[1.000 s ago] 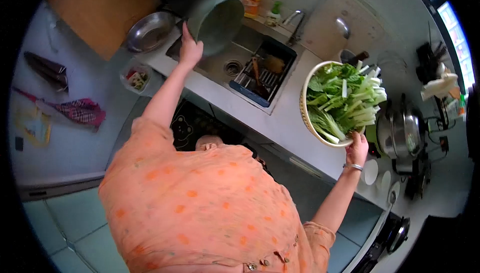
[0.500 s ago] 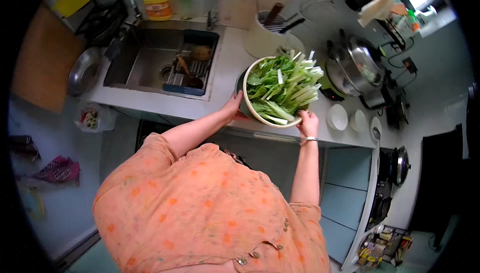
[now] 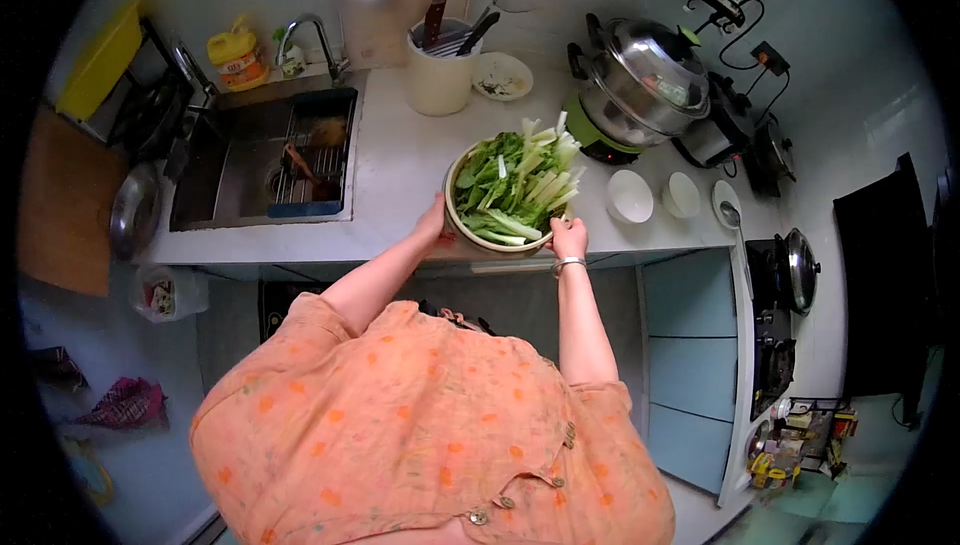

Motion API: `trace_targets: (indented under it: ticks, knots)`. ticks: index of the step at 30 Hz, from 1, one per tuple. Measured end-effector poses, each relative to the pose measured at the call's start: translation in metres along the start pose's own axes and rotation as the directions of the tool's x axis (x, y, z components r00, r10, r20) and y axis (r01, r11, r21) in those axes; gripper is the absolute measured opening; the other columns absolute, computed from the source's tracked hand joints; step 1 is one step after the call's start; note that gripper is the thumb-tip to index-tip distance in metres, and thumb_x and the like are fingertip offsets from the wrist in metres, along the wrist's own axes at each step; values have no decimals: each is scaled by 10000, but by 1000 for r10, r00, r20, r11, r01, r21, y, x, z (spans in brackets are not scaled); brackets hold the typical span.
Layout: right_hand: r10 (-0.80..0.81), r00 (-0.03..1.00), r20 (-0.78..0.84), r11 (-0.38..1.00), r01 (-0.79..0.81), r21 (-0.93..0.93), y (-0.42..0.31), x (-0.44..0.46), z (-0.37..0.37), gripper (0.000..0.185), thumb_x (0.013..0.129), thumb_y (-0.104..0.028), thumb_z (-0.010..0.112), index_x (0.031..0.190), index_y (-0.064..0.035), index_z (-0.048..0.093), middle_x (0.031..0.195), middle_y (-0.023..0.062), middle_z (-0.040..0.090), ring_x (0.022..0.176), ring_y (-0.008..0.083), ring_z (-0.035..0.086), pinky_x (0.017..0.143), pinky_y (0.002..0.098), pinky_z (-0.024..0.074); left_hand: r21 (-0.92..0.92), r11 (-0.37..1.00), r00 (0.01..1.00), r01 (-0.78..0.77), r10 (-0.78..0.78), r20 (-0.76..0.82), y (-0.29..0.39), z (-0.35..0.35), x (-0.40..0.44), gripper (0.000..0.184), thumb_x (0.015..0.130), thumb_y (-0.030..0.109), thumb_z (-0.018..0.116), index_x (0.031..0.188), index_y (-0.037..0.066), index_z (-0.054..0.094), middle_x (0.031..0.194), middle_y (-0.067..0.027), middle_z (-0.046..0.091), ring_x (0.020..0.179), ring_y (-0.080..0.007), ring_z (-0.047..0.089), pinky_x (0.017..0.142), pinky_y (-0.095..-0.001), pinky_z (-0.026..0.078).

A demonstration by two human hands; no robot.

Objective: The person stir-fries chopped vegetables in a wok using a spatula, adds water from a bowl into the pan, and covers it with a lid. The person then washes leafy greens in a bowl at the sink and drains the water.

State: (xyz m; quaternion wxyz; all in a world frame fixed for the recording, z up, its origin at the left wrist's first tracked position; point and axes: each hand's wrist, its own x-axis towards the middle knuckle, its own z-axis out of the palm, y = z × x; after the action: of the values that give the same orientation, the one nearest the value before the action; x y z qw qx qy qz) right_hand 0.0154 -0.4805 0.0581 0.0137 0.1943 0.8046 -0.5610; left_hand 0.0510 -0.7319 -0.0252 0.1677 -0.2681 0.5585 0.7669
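A light-rimmed bowl [image 3: 449, 197] heaped with cut leafy greens [image 3: 505, 185] is at the front edge of the white counter. The pale stalks [image 3: 550, 150] point toward the upper right. My left hand [image 3: 432, 222] is closed around the bowl's left side, its fingertips partly hidden behind the wall. On the lower right, my right hand [image 3: 569, 236] grips the rim with the thumb near the greens. Whether the bowl's base touches the counter cannot be seen.
Left of the bowl lies a sink [image 3: 225, 180] with a drain basket [image 3: 310, 207]. Behind stand a knife holder [image 3: 440, 80] and a plate [image 3: 502, 77]. To the right are a steamer pot [image 3: 640, 85], white bowls [image 3: 630, 197] and a dish with a spoon [image 3: 727, 207].
The camera view has shifted, so the counter appears further left. The bowl now sits further from the sink, and more of the plate behind it shows. Both hands keep their hold.
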Motion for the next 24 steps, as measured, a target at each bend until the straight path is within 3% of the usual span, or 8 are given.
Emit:
trace_targets:
  ticks: [4, 6, 7, 14, 19, 20, 21, 24]
  knots:
    - [-115, 993, 6, 984, 115, -136, 6, 17, -3, 237, 704, -172, 608, 731, 25, 477, 630, 133, 583, 437, 194, 578, 386, 301, 471, 245, 969, 999, -19, 26, -23, 23, 10, -6, 592, 912, 520, 268, 1273, 69, 400, 1148, -158, 521, 982, -246, 551, 864, -332, 424]
    - [-130, 991, 40, 972, 135, -194, 0, 18, -7, 215, 711, -163, 596, 762, 24, 501, 628, 119, 584, 428, 186, 572, 372, 292, 459, 498, 701, 739, -510, 654, -163, 21, 31, -15, 496, 891, 306, 437, 1268, -11, 376, 1102, -202, 554, 1008, -294, 550, 872, -329, 416]
    - [-121, 991, 59, 966, 131, -225, -9, 15, -8, 242, 718, -186, 603, 794, 28, 519, 649, 153, 596, 471, 242, 593, 440, 333, 480, 474, 736, 769, -483, 615, -172, 23, 29, -9, 494, 858, 162, 466, 1307, 4, 336, 1240, -206, 473, 1173, -291, 437, 972, -337, 328]
    - [-178, 956, 233, 673, 291, -680, 19, 30, -10, 472, 721, -432, 607, 842, 23, 574, 814, 248, 601, 824, 400, 575, 735, 436, 453, 268, 805, 794, -529, 582, -178, 2, 21, 21, 499, 853, 137, 446, 1324, 31, 324, 1298, -182, 421, 1215, -298, 389, 1007, -330, 288]
    - [-145, 970, 197, 783, 234, -576, 43, 31, 6, 534, 802, -467, 519, 968, 40, 537, 870, 259, 601, 857, 411, 570, 755, 431, 453, 491, 731, 795, -474, 595, -118, -9, 6, 41, 474, 868, 244, 443, 1291, 44, 366, 1237, -182, 465, 1132, -326, 444, 969, -359, 325]
    - [-142, 976, 166, 820, 210, -532, 55, 37, 11, 535, 810, -467, 510, 982, 39, 530, 863, 254, 605, 854, 408, 574, 753, 429, 454, 434, 791, 844, -430, 523, -117, -5, 7, 36, 463, 871, 253, 472, 1274, 44, 382, 1213, -173, 482, 1105, -303, 469, 932, -362, 367]
    - [-16, 968, 252, 878, 134, -460, 55, 41, 8, 651, 824, -523, 460, 1105, 65, 466, 1050, 308, 534, 988, 430, 521, 860, 453, 409, 1, 919, 915, -394, 393, -90, 22, 31, -12, 444, 874, 246, 495, 1257, 48, 393, 1183, -152, 499, 1077, -259, 492, 874, -368, 419]
    - [77, 934, 350, 985, -18, -169, 77, 49, 13, 517, 839, -416, 484, 1075, 44, 459, 958, 248, 572, 941, 337, 564, 770, 415, 458, -107, 980, 986, -166, 163, -38, 26, 28, -15, 497, 884, 306, 502, 1276, 49, 337, 1190, -155, 481, 978, -273, 565, 777, -406, 501]
